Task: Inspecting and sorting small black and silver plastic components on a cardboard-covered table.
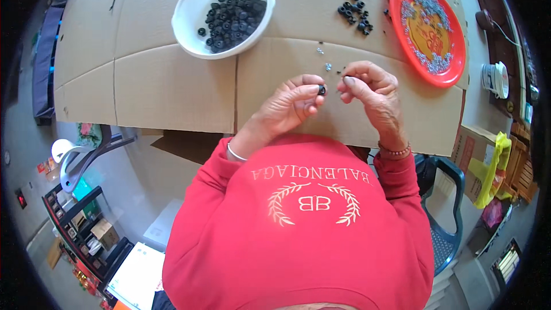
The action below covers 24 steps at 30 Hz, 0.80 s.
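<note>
My left hand pinches a small round black part between thumb and fingertips, just above the near edge of the cardboard-covered table. Close by on its right, my right hand has thumb and forefinger pressed together, with the tips turned toward the black part. Whatever those fingers hold is too small to name. Beyond the hands lie a few tiny silvery pieces. A white bowl at the far left holds many round black parts. On the right is a red oval tray with many small silvery pieces.
Loose black parts are scattered on the cardboard left of the tray. A dark plastic chair stands at the right. Beyond the right edge of the table are a cardboard box and a yellow bag.
</note>
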Each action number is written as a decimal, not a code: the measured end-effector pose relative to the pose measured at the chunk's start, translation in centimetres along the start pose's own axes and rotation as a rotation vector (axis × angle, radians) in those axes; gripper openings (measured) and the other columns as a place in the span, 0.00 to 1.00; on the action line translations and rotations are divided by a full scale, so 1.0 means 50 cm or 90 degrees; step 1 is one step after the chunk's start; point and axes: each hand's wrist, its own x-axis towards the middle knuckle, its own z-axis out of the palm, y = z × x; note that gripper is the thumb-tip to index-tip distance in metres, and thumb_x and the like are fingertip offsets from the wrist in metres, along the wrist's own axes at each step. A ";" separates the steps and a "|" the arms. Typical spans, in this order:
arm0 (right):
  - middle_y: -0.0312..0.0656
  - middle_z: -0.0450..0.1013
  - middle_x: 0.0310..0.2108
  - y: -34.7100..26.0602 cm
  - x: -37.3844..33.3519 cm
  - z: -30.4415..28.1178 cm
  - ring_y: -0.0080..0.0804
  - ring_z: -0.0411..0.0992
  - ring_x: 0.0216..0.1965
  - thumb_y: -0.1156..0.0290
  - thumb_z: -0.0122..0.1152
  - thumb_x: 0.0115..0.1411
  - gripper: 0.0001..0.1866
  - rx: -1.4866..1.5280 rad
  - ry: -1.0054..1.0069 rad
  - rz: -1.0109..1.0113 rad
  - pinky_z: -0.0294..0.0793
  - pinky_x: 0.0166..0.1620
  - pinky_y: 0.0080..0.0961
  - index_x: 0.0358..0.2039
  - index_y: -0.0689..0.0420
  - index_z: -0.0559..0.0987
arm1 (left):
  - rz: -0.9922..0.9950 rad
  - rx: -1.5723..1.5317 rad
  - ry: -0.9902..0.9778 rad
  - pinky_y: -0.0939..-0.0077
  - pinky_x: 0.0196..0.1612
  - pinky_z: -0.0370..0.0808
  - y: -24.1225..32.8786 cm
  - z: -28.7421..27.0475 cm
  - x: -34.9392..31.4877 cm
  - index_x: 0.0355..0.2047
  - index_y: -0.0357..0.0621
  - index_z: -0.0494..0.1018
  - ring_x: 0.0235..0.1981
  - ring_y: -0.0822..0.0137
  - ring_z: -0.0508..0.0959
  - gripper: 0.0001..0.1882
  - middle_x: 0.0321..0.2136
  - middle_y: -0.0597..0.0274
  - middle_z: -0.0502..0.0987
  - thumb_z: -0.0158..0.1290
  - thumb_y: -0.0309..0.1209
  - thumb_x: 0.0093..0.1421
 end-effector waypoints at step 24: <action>0.44 0.74 0.32 0.059 -0.030 0.023 0.26 0.73 0.30 0.80 0.56 0.58 0.08 0.274 -0.026 -0.112 0.75 0.33 0.21 0.39 0.64 0.75 | 0.020 0.028 -0.037 0.85 0.30 0.77 -0.004 0.036 -0.023 0.42 0.41 0.71 0.33 0.73 0.78 0.08 0.35 0.60 0.76 0.50 0.27 0.62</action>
